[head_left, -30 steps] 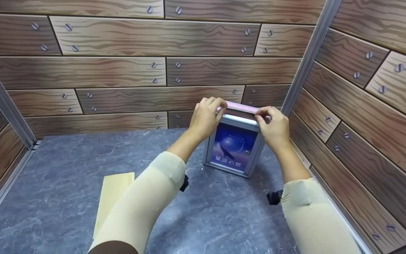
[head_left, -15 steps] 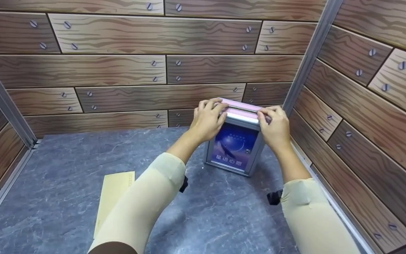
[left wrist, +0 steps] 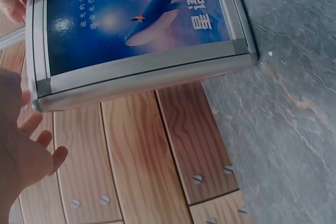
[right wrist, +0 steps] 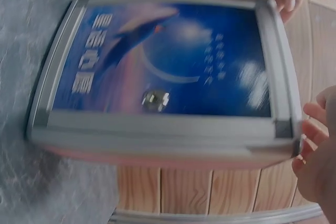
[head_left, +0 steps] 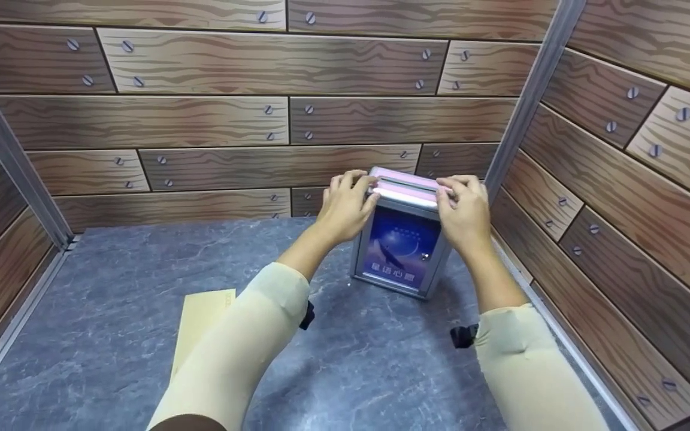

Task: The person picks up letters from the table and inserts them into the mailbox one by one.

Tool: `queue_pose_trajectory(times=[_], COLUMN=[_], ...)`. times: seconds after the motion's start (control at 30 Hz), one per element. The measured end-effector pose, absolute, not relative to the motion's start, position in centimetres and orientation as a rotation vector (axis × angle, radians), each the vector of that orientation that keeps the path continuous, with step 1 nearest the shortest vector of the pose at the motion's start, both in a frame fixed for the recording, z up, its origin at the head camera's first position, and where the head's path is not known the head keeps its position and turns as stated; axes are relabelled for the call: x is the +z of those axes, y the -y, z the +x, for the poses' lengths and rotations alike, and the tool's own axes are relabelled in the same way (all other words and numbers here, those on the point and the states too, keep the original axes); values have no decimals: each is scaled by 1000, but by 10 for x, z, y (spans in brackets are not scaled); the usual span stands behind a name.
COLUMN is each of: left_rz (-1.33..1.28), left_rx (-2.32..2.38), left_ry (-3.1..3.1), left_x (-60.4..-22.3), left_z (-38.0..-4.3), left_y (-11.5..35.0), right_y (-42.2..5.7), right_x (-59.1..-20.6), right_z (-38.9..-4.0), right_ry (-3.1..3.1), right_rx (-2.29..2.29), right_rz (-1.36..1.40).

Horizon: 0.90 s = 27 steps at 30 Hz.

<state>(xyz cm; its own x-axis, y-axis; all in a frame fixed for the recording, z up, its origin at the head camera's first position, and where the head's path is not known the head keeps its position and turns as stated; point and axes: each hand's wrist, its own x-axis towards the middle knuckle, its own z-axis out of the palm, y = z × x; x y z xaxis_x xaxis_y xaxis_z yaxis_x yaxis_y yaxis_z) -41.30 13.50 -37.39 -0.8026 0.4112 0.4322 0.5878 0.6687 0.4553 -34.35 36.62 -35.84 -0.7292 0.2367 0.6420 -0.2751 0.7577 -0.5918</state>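
A grey-framed suggestion box [head_left: 402,245] with a blue whale picture on its front stands upright on the floor panel. Its pink top has a long dark slot [head_left: 408,182]. My left hand [head_left: 348,203] is at the top left corner, fingers loosely bent and spread. In the left wrist view the fingers [left wrist: 44,139] show nothing between them. My right hand [head_left: 466,209] is at the opposite top corner, its fingertips right at the edge. The right wrist view shows those fingers [right wrist: 315,129] loosely bent beside the frame. A small metal lock [right wrist: 156,99] sits on the front.
A yellow envelope [head_left: 201,317] lies on the blue-grey marbled surface [head_left: 117,287], partly under my left forearm in view. Wood-patterned walls [head_left: 201,120] with metal corner posts [head_left: 527,90] enclose the back and sides.
A brownish band held between both hands at the box's top one second ago is gone from view; the slot and pink top now show. Both hands have loosened, the left shifting slightly left.
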Motion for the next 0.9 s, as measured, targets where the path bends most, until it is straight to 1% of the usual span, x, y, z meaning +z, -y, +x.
queue_pose_trajectory(times=[0.2, 0.33, 0.47, 0.67, 0.9], left_rz=[-753, -714, -659, -516, -371], left_rx=[-864, -914, -974, -1013, -1118], left_ry=[2586, 2546, 2520, 2588, 2679], left_x=[-381, -389, -405, -437, -476], left_z=[-413, -413, -413, -416, -413], left_y=[-113, -93, -69, -23, 33], right_y=[-335, -313, -290, -253, -212], right_x=[-361, -372, -390, -430, -490], right_z=[-335, -328, -321, -315, -310], right_ry=[2091, 1993, 1939, 1954, 1984], right_rx=[945, 1040, 1187, 1417, 1791], right_rz=[15, 26, 10, -33, -59])
